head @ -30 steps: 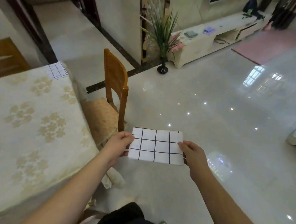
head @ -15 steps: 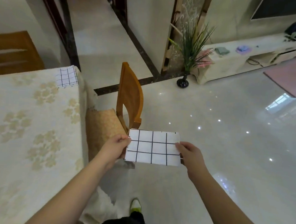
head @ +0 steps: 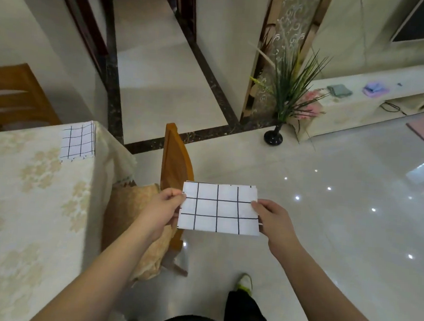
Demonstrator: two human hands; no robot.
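Two hands have the folded checked cloth point(head: 220, 208) between them, out in the air above the glossy tiled floor point(head: 326, 231). Left hand point(head: 161, 209) pinches the cloth's left edge, thumb on top near the upper corner, the other fingers curled underneath. Right hand point(head: 273, 222) pinches the right edge the same way, thumb lying over the black grid lines. Held like that, the cloth sits flat and nearly level, a white rectangle crossed with thin black lines, spanning the gap from one hand to the other. Just behind the left hand stands a wooden chair point(head: 175, 162) with a tan cushion point(head: 126, 217), pushed up beside the counter point(head: 27, 197) in its cream floral cover. On the counter's far corner lies a second checked cloth point(head: 78, 141), well apart from the held one. Beyond, a green plant in a black vase point(head: 274, 137) stands on the floor.
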